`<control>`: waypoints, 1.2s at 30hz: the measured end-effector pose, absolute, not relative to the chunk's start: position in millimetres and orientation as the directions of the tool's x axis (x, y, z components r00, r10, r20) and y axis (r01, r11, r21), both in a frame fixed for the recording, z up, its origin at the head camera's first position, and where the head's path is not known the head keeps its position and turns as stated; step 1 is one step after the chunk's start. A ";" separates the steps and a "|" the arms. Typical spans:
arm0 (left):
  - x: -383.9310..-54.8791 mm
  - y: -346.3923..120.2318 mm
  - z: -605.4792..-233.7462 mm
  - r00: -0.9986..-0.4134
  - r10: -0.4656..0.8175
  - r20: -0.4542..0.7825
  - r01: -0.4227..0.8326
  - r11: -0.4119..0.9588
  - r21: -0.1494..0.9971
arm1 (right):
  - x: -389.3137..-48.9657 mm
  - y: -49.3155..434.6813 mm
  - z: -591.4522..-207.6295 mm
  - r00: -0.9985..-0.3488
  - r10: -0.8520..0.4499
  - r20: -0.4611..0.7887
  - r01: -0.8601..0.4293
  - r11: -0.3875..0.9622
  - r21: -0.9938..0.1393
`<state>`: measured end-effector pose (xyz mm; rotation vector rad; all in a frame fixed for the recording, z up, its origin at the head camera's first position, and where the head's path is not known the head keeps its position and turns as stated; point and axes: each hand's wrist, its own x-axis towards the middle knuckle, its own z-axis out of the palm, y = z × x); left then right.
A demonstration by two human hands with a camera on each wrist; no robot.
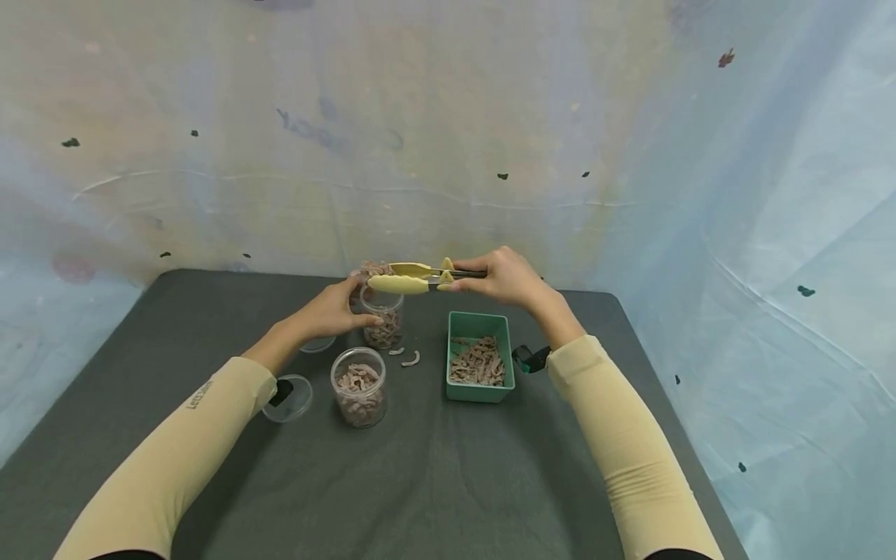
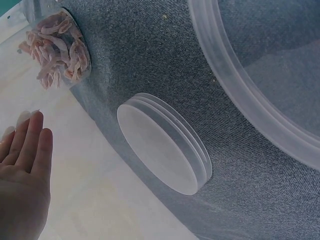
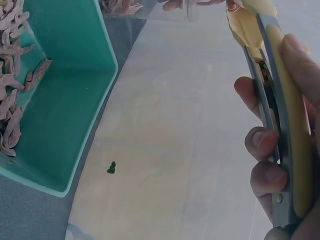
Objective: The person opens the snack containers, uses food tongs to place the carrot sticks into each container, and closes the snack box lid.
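My right hand [image 1: 514, 276] grips yellow-tipped tongs [image 1: 399, 284] held level over the far clear jar [image 1: 383, 330]. In the right wrist view, fingers and thumb wrap the long handles of the tongs [image 3: 285, 125]. Pinkish-brown strips [image 1: 374, 270] show at the tong tips, above the jar's mouth. Beside that jar is my left hand [image 1: 332, 311], thumb across its front and fingers near its rim. The left wrist view shows straight fingers on the left hand [image 2: 25, 160], below the partly filled jar [image 2: 60, 50]. To the right stands a green bin [image 1: 479, 393] of similar strips.
A nearer clear jar [image 1: 360, 404] holds more strips. One clear lid [image 1: 297, 400] lies by the left forearm, another lid [image 1: 317, 344] behind it. Loose strips [image 1: 411, 359] lie on the grey-covered table [image 1: 420, 482]. A plastic sheet [image 1: 434, 155] hangs behind.
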<state>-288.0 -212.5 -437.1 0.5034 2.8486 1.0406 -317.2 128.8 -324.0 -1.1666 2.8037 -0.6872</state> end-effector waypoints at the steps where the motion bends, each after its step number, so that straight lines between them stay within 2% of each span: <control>1: -288.0 -212.4 -437.2 -0.945 0.324 0.050 0.280 0.715 0.640 | -316.8 129.0 -323.7 -0.722 -0.678 0.140 -0.662 0.617 -0.426; 7: -288.0 -212.8 -436.5 -0.947 0.318 0.053 0.278 0.720 0.636 | -319.2 128.8 -325.4 -0.723 -0.674 0.152 -0.652 0.592 -0.474; 13: -288.8 -213.3 -436.6 -0.949 0.313 0.025 0.260 0.736 0.626 | -322.7 127.4 -337.8 -0.742 -0.661 0.109 -0.617 0.611 -0.496; 22: -290.6 -213.1 -437.0 -0.956 0.293 -0.014 0.223 0.755 0.617 | -326.2 123.9 -353.2 -0.753 -0.652 0.088 -0.605 0.635 -0.480; 36: -289.1 -213.7 -432.8 -0.956 0.290 -0.045 0.201 0.758 0.621 | -318.1 120.9 -345.4 -0.728 -0.678 0.106 -0.674 0.678 -0.293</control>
